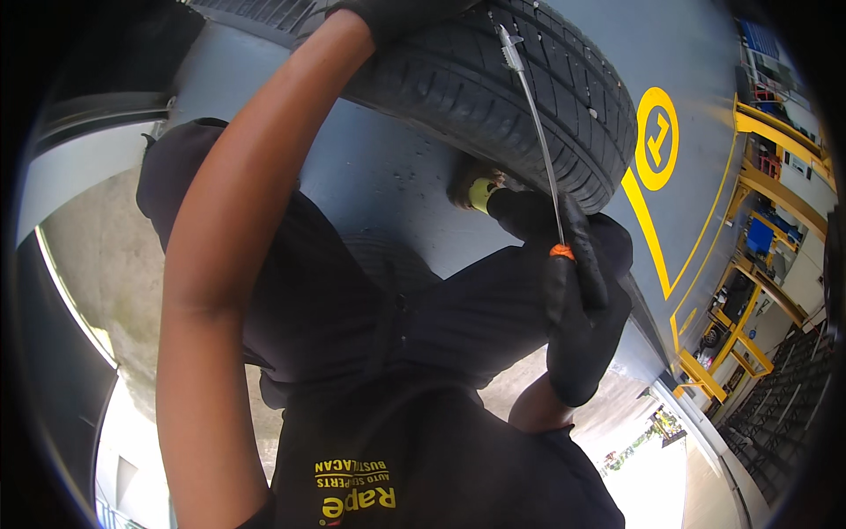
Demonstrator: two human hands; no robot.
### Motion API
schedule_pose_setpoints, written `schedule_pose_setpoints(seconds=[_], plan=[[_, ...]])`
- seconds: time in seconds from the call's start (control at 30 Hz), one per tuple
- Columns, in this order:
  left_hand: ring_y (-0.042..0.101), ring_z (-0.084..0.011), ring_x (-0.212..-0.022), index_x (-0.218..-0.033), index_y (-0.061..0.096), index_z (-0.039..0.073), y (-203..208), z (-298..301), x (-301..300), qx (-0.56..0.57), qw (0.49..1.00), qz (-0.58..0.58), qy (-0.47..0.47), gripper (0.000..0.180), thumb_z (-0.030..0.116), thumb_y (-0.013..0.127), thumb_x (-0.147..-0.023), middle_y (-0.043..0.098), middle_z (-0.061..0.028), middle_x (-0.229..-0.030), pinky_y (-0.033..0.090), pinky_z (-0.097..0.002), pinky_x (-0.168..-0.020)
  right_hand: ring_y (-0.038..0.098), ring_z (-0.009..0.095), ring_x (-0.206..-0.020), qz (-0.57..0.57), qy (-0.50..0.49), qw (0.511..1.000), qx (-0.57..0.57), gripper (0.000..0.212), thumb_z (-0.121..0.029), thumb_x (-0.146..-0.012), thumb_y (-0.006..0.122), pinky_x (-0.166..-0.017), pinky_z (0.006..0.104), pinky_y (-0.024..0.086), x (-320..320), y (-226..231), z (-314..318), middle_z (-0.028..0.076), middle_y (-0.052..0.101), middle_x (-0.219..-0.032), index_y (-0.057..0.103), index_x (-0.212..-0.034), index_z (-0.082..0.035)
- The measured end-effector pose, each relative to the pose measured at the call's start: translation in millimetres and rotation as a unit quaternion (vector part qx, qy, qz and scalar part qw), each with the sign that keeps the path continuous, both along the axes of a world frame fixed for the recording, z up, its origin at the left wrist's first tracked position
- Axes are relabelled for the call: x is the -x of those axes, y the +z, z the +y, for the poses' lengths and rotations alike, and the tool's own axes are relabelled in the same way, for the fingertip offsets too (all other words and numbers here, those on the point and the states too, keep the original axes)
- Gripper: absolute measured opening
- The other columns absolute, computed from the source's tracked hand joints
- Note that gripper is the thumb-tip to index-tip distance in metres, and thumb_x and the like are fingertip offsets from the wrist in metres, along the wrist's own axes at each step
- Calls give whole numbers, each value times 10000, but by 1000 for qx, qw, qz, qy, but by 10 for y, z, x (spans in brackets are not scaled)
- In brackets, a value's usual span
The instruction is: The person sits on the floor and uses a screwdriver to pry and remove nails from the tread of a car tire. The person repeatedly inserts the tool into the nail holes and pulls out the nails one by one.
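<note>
First, right hand (pixel 586 322), black-gloved: grip closed around the orange-collared handle of a slim metal-shafted tool (pixel 544 154), toothed tip far, over tire (pixel 564 110) tread; contact unclear. Tire: beyond the grip, mostly leftward. Left hand (pixel 410 16), black-gloved: far, over the tire, partly cropped; finger spread cannot be told.
</note>
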State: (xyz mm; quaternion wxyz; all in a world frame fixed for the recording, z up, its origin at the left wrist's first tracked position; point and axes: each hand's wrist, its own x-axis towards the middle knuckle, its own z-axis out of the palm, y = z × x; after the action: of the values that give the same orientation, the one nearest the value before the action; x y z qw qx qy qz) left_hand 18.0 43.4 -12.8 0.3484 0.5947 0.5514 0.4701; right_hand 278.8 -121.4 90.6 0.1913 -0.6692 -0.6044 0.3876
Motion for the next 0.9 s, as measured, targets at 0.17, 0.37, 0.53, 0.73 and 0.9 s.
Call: schedule_pose_setpoints(seconds=[0.17,0.37,0.53,0.73,0.9], plan=[[686,-431,-915,-1018,691,-104,-53,67,-37,-47,998,34,-25,863,548,134,-1113,736,-246,-935,487,-445,-976,489,20,-631,14,12,1000,24,376,-44,-985,647,-564,192,362,-130,105,-7,-17,613,-768,658,-1357,12],[698,-414,-830,-1392,393,-55,-343,161,-6,-299,934,198,-6,415,263,335,-1132,718,-245,-902,557,-457,-828,556,45,-677,-45,50,998,-5,342,14,-955,653,-605,213,436,-127,147,20,28,672,-841,681,-1295,39],[697,-406,-822,-1498,293,-17,-253,163,-35,-233,964,121,-31,459,264,326,-1136,719,-235,-910,560,-455,-831,721,183,-934,-71,111,986,-101,314,74,-927,648,-832,296,556,-223,-8,-19,171,757,-1071,692,-1238,67],[686,-365,-903,-1280,582,-76,-41,73,-6,-16,999,-11,-42,867,623,105,-1088,724,-231,-945,485,-408,-991,735,246,-994,-23,167,967,-190,367,80,-925,645,-869,320,564,-63,-391,80,194,751,-1119,669,-1290,64],[665,-330,-968,-974,749,-99,-76,25,80,60,992,-106,-24,1142,808,55,-983,731,-228,-976,446,-381,-1020,693,250,-948,-37,106,993,-35,391,-14,-928,678,-822,337,538,-102,-345,238,162,711,-1065,660,-1316,34]])
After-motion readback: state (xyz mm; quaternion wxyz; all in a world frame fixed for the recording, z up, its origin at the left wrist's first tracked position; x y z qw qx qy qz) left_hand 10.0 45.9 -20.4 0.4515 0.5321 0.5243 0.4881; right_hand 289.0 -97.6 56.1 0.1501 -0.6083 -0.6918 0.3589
